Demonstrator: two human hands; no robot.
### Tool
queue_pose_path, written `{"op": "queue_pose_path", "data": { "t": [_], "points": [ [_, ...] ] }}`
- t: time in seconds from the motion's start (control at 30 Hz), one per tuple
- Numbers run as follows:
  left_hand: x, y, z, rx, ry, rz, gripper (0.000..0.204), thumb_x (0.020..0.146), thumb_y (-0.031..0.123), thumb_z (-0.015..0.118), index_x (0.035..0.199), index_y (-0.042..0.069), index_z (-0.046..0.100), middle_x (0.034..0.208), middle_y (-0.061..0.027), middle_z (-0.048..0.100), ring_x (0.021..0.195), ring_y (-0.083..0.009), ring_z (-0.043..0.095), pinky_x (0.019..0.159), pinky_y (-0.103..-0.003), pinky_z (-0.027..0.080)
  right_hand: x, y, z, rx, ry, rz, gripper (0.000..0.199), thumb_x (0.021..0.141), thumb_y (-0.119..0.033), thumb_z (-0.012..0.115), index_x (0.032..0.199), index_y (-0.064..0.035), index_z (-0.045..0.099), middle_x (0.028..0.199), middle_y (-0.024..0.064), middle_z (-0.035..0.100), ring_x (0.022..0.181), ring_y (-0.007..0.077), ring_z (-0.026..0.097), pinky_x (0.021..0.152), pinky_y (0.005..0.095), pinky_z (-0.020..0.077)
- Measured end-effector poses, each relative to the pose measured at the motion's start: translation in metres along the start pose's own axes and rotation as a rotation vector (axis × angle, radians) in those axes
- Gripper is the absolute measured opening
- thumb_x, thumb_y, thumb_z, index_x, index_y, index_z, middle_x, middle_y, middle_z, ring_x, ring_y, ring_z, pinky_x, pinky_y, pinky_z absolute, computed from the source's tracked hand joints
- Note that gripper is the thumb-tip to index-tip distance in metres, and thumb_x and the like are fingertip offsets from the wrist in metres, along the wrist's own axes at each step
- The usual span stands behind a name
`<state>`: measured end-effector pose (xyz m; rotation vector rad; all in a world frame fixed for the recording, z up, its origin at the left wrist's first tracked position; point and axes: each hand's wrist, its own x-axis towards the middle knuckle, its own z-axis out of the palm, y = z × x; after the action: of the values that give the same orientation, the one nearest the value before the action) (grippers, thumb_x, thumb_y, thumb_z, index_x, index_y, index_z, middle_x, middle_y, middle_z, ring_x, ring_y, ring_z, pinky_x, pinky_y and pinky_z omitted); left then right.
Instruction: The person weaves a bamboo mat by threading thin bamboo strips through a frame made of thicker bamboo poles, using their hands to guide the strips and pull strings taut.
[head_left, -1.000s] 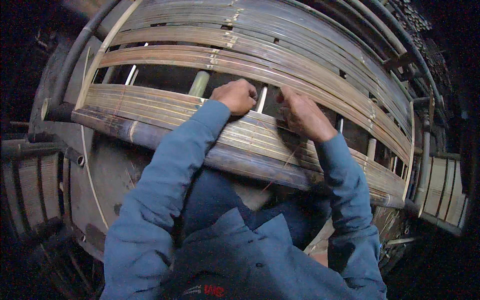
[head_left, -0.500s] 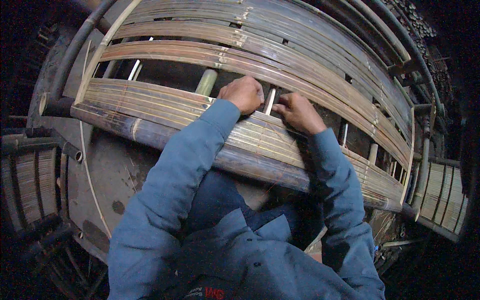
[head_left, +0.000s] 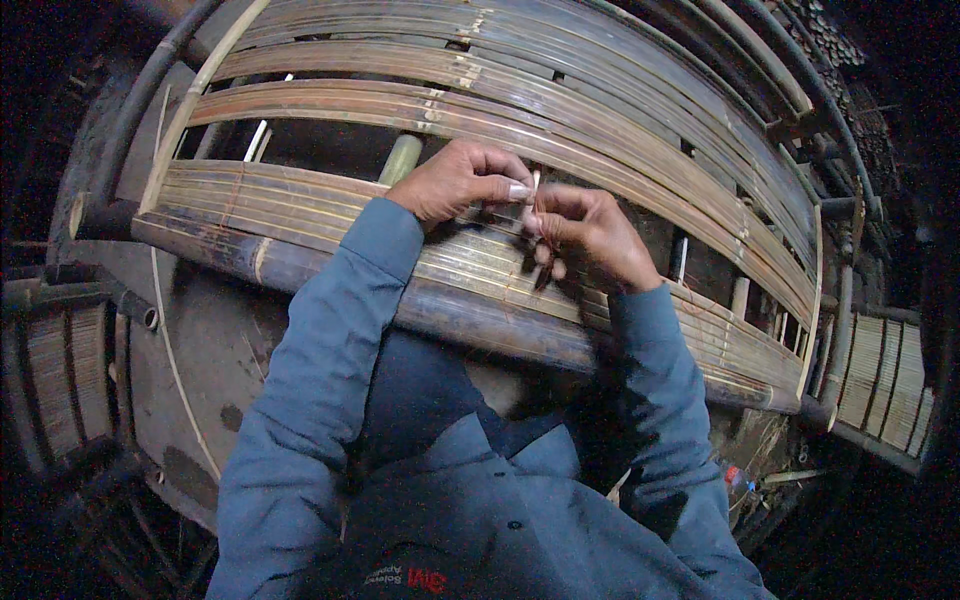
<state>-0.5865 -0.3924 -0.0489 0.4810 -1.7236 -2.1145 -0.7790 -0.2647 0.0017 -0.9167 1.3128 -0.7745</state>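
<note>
A thin reddish-brown strand [head_left: 539, 200] runs between my hands; I cannot tell whether it is wire or cord. The thumb and finger of my left hand [head_left: 455, 182] pinch at it from the left. My right hand [head_left: 602, 238], fingers curled, grips it from the right, and its shadow falls on the slats below. Both hands are above the front split-bamboo slat [head_left: 450, 262] of a bamboo bench, over the gap behind that slat. A dark round bamboo pole [head_left: 480, 330] forms the bench's front edge. My fingers hide part of the strand and of the pale crosspiece beneath.
Further bamboo slats [head_left: 560, 120] stretch away behind, with gaps between them. A green bamboo crossbar [head_left: 402, 158] shows in the front gap. At the left stands a dark bamboo post [head_left: 140, 110]. Slatted bamboo pieces flank the bench, left [head_left: 68, 375] and right [head_left: 880, 375].
My hands have risen out of the gap and come together above the slat. The reddish-brown strand now shows between the fingers. The view has shifted slightly.
</note>
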Motion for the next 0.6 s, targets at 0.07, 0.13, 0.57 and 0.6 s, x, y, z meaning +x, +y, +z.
{"op": "queue_pose_path", "data": {
  "t": [0.07, 0.13, 0.57, 0.6],
  "points": [
    [-0.003, 0.005, -0.001, -0.016, 0.029, 0.032, 0.018, 0.092, 0.019, 0.072, 0.098, 0.002, 0.074, 0.094, -0.0042, 0.072, 0.087, -0.0125, 0.065, 0.082, -0.029, 0.052, -0.011, 0.013, -0.027, -0.727, 0.214, -0.369, 0.027, 0.085, -0.019, 0.077, 0.105, -0.0018, 0.071, 0.097, 0.0098, 0.069, 0.084, 0.0259, 0.067, 0.076, 0.0397, 0.0554],
    [-0.005, 0.007, 0.002, 0.054, 0.018, -0.012, 0.022, 0.092, 0.023, 0.073, 0.093, 0.001, 0.074, 0.09, -0.0036, 0.072, 0.086, -0.0114, 0.064, 0.082, -0.028, 0.051, -0.046, 0.016, -0.034, -1.036, 0.464, -0.594, 0.031, 0.08, -0.022, 0.08, 0.103, -0.0029, 0.073, 0.105, 0.0122, 0.067, 0.1, 0.0315, 0.064, 0.087, 0.0435, 0.0522],
    [-0.001, -0.008, 0.028, 0.719, 0.463, 0.228, 0.032, 0.086, 0.036, 0.073, 0.101, 0.007, 0.076, 0.097, -0.0145, 0.073, 0.089, -0.0304, 0.068, 0.082, -0.041, 0.052, -0.199, -0.074, -0.029, 0.329, 0.043, -0.57, 0.014, 0.094, -0.016, 0.056, 0.093, -0.0018, 0.055, 0.096, 0.0106, 0.055, 0.094, 0.026, 0.053, 0.099, 0.0445, 0.0407],
    [-0.009, -0.009, 0.025, 0.77, 0.552, 0.322, 0.032, 0.085, 0.034, 0.074, 0.103, 0.008, 0.075, 0.1, -0.0151, 0.072, 0.093, -0.0317, 0.067, 0.084, -0.042, 0.052, -0.195, -0.078, -0.015, 0.593, -0.141, -0.608, 0.016, 0.1, -0.013, 0.049, 0.107, 0.0008, 0.048, 0.091, 0.0071, 0.048, 0.08, 0.0177, 0.048, 0.089, 0.0374, 0.045]
  ]
}}
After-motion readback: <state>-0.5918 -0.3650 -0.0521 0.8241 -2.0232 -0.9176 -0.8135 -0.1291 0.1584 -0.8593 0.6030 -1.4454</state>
